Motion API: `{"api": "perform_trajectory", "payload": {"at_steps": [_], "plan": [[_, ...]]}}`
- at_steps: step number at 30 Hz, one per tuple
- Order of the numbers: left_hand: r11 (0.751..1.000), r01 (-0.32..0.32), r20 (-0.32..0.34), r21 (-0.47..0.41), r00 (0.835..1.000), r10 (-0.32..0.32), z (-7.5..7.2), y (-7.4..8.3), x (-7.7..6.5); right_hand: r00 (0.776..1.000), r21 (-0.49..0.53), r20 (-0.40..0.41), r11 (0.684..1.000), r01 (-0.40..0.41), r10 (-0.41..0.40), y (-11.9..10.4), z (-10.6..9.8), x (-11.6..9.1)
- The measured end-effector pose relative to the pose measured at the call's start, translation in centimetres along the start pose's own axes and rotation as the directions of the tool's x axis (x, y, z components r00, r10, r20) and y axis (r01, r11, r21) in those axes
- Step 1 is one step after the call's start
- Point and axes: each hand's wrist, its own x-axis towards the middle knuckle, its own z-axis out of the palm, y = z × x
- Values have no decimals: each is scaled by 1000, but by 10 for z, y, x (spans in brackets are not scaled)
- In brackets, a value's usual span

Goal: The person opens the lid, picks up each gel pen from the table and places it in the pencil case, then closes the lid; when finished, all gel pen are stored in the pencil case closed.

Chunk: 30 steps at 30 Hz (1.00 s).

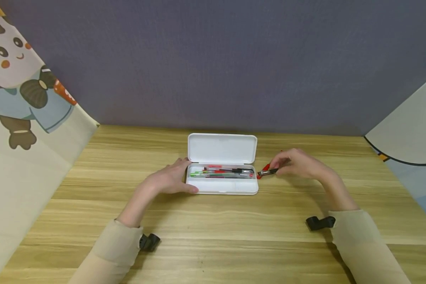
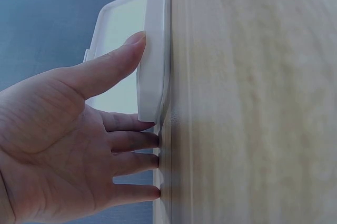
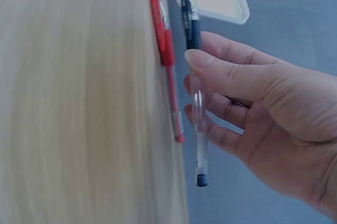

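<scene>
The right hand (image 1: 298, 162) pinches a black gel pen (image 3: 198, 100) between thumb and fingers, just right of the open white pencil case (image 1: 222, 187), with a red gel pen (image 3: 167, 50) close beside it on the surface (image 1: 213, 228); a slack pinch could let the black pen swivel into the red one. The left hand (image 1: 168, 179) only touches the case's left end, fingers straight, so a bump might shift it.

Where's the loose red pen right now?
In the head view, the red pen lies on the table, right of the pencil case, beside the black pen in the right hand.
</scene>
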Motion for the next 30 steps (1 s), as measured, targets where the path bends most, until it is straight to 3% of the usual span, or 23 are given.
{"api": "perform_trajectory", "payload": {"at_steps": [6,12,19,30], "plan": [[1000,4,0,-9,1000,-4,1,0,0,995,-43,-74,997,60,-63,-22,2,7],[1000,18,2,-18,1000,-18,3,-1,-1,986,-37,-118,993,116,-119,-54,13,29],[1000,15,5,-9,1000,-15,2,-2,0,977,-6,-106,983,185,-184,-84,32,53],[999,34,8,12,999,-34,-1,1,1,969,-66,-59,970,235,-239,-114,59,78]]}}
